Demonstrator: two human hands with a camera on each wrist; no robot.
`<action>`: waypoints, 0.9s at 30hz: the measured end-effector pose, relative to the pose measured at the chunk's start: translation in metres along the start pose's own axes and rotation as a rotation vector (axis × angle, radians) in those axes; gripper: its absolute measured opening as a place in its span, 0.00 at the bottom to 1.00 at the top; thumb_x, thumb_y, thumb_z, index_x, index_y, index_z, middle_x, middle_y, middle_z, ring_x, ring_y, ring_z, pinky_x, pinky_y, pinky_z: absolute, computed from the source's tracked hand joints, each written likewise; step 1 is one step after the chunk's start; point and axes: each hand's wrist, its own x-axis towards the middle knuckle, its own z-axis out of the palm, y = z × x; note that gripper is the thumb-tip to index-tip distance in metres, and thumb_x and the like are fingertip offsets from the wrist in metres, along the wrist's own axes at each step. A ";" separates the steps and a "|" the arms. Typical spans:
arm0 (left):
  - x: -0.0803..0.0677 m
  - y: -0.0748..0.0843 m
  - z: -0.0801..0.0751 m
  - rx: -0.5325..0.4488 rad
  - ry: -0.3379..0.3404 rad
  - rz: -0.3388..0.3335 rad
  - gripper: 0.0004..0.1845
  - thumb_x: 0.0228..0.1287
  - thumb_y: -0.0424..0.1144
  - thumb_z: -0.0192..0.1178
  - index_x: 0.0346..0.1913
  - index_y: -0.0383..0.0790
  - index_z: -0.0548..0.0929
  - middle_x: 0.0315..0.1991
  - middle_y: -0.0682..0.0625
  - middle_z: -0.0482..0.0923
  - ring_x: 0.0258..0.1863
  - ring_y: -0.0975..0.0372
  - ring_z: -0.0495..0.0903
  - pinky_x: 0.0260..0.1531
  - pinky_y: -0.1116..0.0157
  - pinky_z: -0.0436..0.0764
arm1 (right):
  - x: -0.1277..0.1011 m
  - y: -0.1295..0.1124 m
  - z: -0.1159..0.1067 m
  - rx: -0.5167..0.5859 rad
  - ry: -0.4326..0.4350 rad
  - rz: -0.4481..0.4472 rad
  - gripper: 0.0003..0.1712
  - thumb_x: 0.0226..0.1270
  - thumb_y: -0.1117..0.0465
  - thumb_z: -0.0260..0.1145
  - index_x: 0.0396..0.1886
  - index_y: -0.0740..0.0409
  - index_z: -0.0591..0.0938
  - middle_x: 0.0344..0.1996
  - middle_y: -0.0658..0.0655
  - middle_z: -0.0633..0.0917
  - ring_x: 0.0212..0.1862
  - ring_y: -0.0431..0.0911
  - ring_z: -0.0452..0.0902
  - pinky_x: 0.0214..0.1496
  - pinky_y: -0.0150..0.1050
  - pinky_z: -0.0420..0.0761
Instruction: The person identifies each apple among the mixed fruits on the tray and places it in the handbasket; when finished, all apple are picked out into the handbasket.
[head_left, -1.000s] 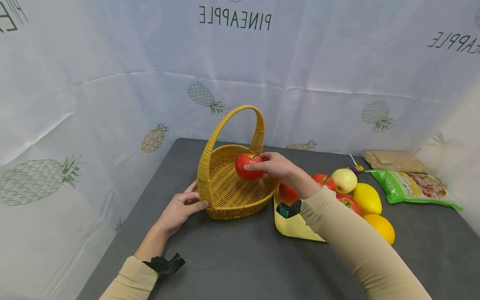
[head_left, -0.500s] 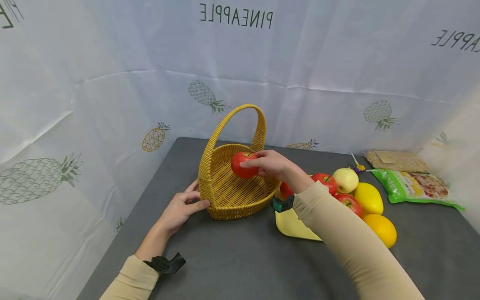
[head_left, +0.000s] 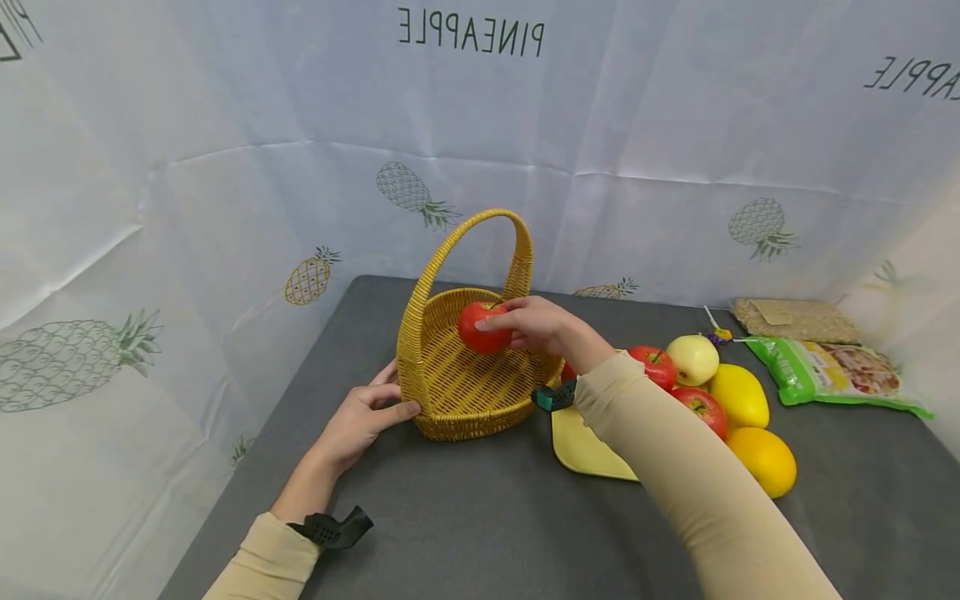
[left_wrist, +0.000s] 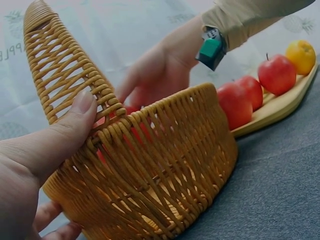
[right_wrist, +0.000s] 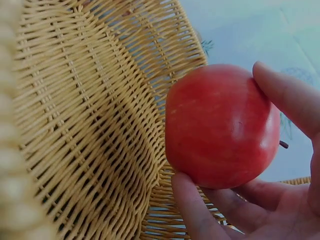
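Note:
A red apple (head_left: 482, 327) is in my right hand (head_left: 542, 323), with the thumb on one side and the fingers on the other. Inside the yellow wicker basket (head_left: 465, 427), the apple hangs above the woven floor, near the back. In the right wrist view the apple (right_wrist: 222, 125) shows its stem pointing toward the palm. My left hand (head_left: 362, 423) holds the basket's left side at the foot of its arched handle. The left wrist view has the thumb of that hand (left_wrist: 45, 145) against the handle's base; some of its fingers are partly hidden behind the basket.
Right of the basket lies a pale yellow tray (head_left: 588, 450) with red apples (head_left: 701, 408) on it. Beside them are a pale round fruit (head_left: 693, 359), a yellow mango-shaped fruit (head_left: 740, 396) and an orange (head_left: 763, 461). A green food packet (head_left: 840, 375) lies farther right.
My right hand has carried the apple a little left and back over the basket's inside. The left hand and the basket stay in place.

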 end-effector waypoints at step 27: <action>0.000 -0.001 0.000 -0.022 -0.013 0.000 0.14 0.70 0.35 0.68 0.52 0.29 0.87 0.81 0.43 0.50 0.81 0.49 0.40 0.73 0.39 0.49 | 0.021 0.003 0.014 0.007 0.004 -0.041 0.51 0.61 0.61 0.79 0.79 0.59 0.63 0.69 0.61 0.70 0.67 0.55 0.71 0.67 0.50 0.74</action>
